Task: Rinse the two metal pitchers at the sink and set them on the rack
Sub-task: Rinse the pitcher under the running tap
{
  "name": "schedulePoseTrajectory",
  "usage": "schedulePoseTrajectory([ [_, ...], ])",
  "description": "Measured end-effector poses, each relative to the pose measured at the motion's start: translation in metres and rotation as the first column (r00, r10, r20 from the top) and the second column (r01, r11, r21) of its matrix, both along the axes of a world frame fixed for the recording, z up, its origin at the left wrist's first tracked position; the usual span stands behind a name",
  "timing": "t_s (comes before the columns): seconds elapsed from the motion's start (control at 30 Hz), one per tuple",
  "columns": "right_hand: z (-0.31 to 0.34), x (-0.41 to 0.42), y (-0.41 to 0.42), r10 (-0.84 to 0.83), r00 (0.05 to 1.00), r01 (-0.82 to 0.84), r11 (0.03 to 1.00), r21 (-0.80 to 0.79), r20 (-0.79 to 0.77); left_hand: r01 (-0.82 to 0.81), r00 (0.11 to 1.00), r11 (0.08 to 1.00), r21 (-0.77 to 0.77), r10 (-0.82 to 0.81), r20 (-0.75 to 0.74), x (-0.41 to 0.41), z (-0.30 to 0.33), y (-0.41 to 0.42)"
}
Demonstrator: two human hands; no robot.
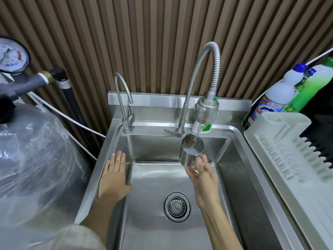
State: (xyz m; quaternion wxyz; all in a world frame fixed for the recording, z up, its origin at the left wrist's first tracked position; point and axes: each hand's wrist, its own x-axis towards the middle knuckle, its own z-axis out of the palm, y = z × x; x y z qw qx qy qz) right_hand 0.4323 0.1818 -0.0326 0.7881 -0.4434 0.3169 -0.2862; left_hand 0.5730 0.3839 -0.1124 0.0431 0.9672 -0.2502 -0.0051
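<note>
1. Pitcher (191, 152) hangs upright over the sink's (115, 145) far right corner, its handle pinched by the right hand (202, 175).
2. Left hand (115, 175) rests flat, fingers straight, on the sink's left edge.
3. Beyond, the faucet (206, 110) streams water into its mouth; the rack (288, 150) waits rightward, nearer the right hand.

Kitchen wash-up corner: steel sink (115, 139), dish rack (288, 159), detergent bottles (281, 94).

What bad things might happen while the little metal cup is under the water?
The right hand holds the pitcher only by its handle, so a wet grip could slip and drop it into the sink. Water from the spray faucet hits the open mouth and may splash out.
</note>
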Motion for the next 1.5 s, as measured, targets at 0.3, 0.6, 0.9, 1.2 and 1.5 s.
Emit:
schedulePoseTrajectory([
  [0.3,0.01,0.003,-0.005,0.064,0.997,-0.059,0.993,0.105,-0.035,0.046,0.998,0.996,0.073,-0.043,-0.042,-0.022,0.001,0.015],
  [0.6,0.016,0.008,-0.007,0.055,0.998,-0.056,0.988,0.144,0.007,-0.001,1.0,0.997,0.08,0.0,0.016,-0.011,-0.007,0.01],
  [0.9,0.017,0.002,-0.001,0.006,1.0,-0.004,0.988,0.152,-0.019,-0.281,0.956,0.952,0.123,0.289,-0.057,-0.018,0.006,0.009],
  [1.2,0.022,0.011,-0.003,0.026,0.999,-0.029,0.993,0.117,0.023,-0.279,0.956,0.952,0.128,0.288,-0.059,-0.019,0.011,0.018],
  [1.5,0.018,0.009,-0.003,0.069,0.997,-0.075,0.988,0.134,0.045,-0.225,0.969,0.962,0.153,0.237,-0.066,-0.016,0.005,0.018],
])
